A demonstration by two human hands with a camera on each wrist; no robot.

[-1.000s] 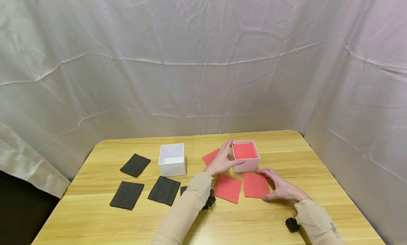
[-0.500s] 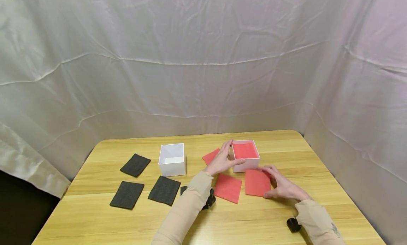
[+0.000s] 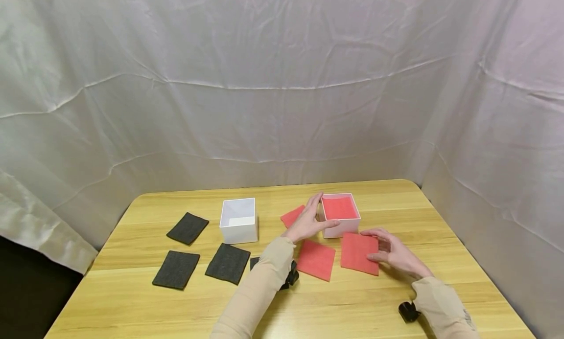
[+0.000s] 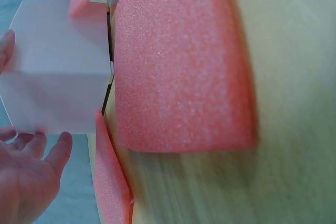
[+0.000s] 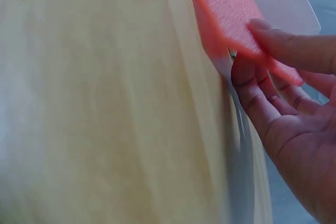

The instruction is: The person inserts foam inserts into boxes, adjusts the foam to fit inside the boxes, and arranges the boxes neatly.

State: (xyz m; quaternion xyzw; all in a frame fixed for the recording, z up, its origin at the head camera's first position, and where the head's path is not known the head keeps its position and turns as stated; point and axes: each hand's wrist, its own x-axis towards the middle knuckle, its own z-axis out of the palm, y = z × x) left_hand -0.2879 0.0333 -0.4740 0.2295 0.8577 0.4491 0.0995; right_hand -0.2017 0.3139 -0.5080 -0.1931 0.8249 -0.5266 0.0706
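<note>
In the head view my left hand (image 3: 308,224) rests against the left side of a pinkish-white box (image 3: 341,228), its thumb reaching over the front rim. Inside that box lies a red foam square (image 3: 340,208). My right hand (image 3: 398,256) pinches another red foam square (image 3: 354,253), thumb on top and fingers beneath, in front of the box. The right wrist view shows this foam square (image 5: 231,9) tilted up off the table. One more red square (image 3: 316,260) lies in front of the left hand, and a partly hidden red piece (image 3: 292,216) lies behind the left hand.
A second white box (image 3: 239,221), with a white piece inside, stands left of the left hand. Several dark grey squares (image 3: 175,269) lie around it on the wooden table (image 3: 352,309); one is partly under the left forearm. A pale curtain (image 3: 282,124) hangs behind.
The right hand has taken hold of the red foam square at its right edge, lifting it and shifting it slightly right. The left hand and the boxes have stayed in place.
</note>
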